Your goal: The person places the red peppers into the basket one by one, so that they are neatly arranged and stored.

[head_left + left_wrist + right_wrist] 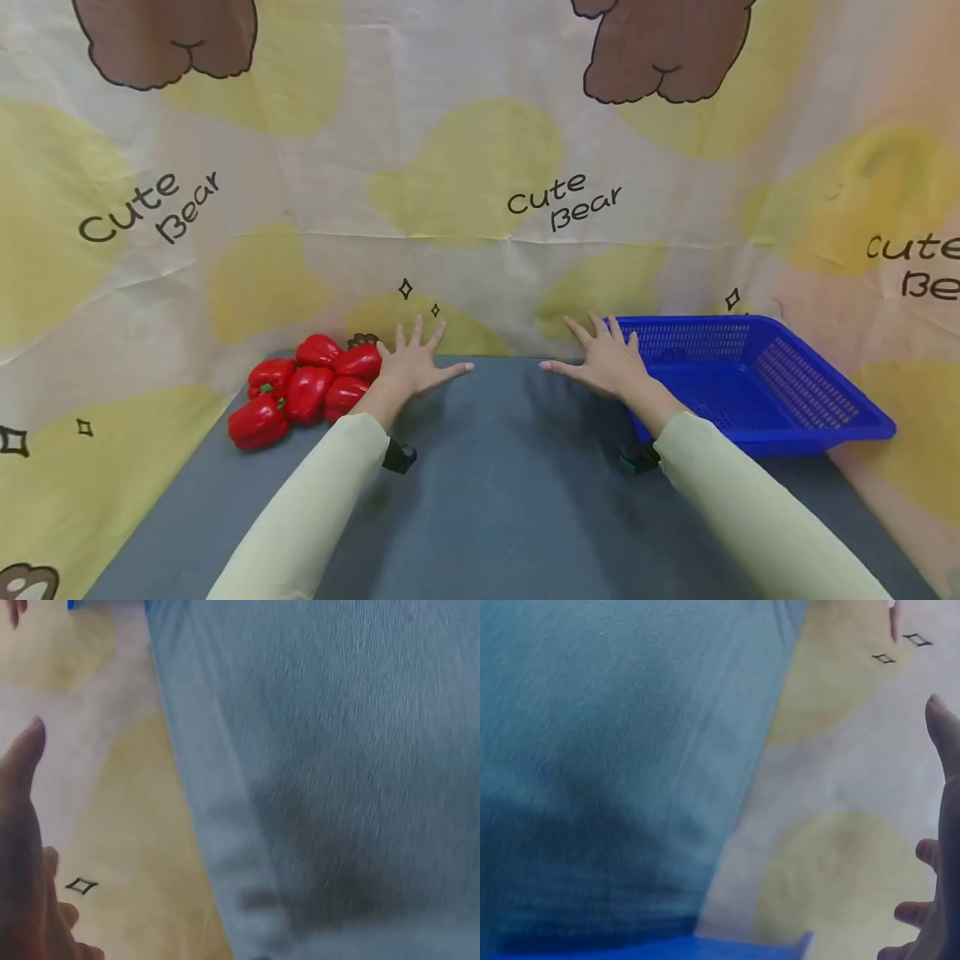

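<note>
Several red bell peppers point(307, 395) lie in a cluster at the left of the grey-blue table. My left hand point(411, 367) hovers just right of them, fingers spread and thumb pointing inward, partly covering the nearest peppers in the head view. My right hand point(606, 363) is also spread, holding nothing, and overlaps the left rim of a blue plastic basket point(862, 421). In the left wrist view the thumb of the left hand point(22, 825) shows at the left edge. The right hand point(941, 847) shows at the right edge of the right wrist view.
The table point(495, 517) ends at a cloth backdrop point(465, 175) printed with bears and lettering. A dark wrist camera point(399, 457) hangs under the left wrist, another point(639, 460) under the right. The blue basket's perforated walls stand at the table's right side.
</note>
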`<act>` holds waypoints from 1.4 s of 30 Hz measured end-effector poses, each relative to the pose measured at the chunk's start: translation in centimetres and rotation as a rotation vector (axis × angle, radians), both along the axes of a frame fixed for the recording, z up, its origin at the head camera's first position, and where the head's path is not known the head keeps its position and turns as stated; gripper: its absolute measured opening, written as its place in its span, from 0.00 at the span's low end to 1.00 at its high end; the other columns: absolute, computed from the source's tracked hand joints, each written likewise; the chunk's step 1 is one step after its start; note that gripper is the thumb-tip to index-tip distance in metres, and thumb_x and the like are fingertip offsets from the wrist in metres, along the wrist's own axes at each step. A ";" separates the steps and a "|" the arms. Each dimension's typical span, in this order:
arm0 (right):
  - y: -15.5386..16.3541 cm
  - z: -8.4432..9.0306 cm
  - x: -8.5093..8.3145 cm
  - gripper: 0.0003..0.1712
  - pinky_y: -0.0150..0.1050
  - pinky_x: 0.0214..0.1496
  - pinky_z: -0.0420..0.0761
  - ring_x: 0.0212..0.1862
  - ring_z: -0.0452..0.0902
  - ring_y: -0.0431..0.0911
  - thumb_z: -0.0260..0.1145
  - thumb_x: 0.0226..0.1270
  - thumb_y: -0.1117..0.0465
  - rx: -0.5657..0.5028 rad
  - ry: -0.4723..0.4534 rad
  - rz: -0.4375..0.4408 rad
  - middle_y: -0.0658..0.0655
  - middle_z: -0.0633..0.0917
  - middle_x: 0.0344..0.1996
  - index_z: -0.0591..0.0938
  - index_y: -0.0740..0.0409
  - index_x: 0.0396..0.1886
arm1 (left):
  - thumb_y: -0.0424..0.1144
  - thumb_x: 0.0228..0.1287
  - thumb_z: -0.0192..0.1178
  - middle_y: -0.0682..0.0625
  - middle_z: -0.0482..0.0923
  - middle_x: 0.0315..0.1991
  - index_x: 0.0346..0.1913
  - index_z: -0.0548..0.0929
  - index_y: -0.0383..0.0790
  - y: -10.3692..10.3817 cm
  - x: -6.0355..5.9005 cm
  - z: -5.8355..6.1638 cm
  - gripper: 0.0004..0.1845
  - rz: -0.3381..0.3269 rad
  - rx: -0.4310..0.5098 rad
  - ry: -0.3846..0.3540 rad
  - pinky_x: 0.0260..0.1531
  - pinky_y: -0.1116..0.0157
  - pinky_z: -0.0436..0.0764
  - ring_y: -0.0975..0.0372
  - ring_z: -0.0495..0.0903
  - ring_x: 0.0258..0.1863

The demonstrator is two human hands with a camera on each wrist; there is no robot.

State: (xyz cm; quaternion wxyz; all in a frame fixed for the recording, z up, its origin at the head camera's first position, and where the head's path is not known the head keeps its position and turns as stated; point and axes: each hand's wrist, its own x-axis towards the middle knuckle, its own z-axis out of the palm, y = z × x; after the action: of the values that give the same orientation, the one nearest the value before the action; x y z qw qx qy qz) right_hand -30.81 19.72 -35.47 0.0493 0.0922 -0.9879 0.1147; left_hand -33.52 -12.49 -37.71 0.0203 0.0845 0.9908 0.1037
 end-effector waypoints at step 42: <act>12.9 -3.5 7.1 0.44 0.72 0.75 0.57 0.77 0.57 0.67 0.72 0.62 0.51 -0.575 0.711 -0.414 0.66 0.64 0.77 0.67 0.54 0.76 | 0.60 0.67 0.60 0.51 0.51 0.82 0.82 0.43 0.58 27.4 7.5 -4.6 0.50 -0.105 1.081 -0.100 0.75 0.44 0.65 0.53 0.57 0.80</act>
State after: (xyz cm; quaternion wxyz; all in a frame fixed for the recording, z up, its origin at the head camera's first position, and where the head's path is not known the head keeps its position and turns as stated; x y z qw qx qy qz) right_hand -23.74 32.63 -39.01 0.4281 -0.0897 -0.8360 0.3314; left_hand -25.99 14.96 -42.31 0.0260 0.1273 0.7886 0.6010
